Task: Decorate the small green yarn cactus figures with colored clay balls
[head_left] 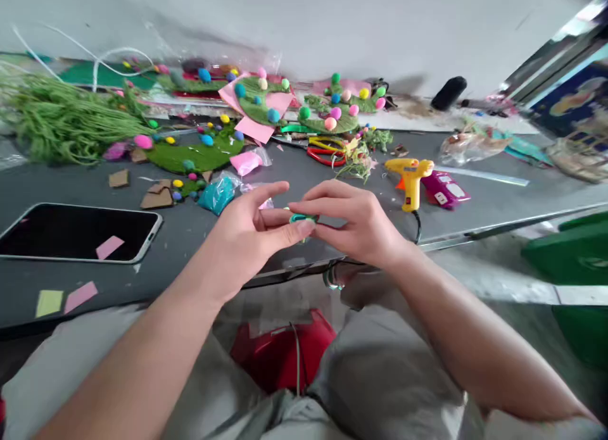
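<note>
Above the table's front edge, my left hand (254, 228) and my right hand (354, 218) meet at a small teal-green piece (301, 218). My left thumb presses on it from the front, and the right fingertips pinch its other side. Fingers cover most of the piece, so its exact kind cannot be made out. Just behind my left hand lie a plastic bag of teal material (217, 196) and a bag of pink material (247, 163).
A yellow glue gun (410, 179) stands right of my hands, beside a purple packet (445, 190). Red-handled scissors (325, 156) lie behind. Green felt pieces with pompoms (192, 155) and green stringy bundles (71, 120) fill the back left. A phone (71, 232) rests at left.
</note>
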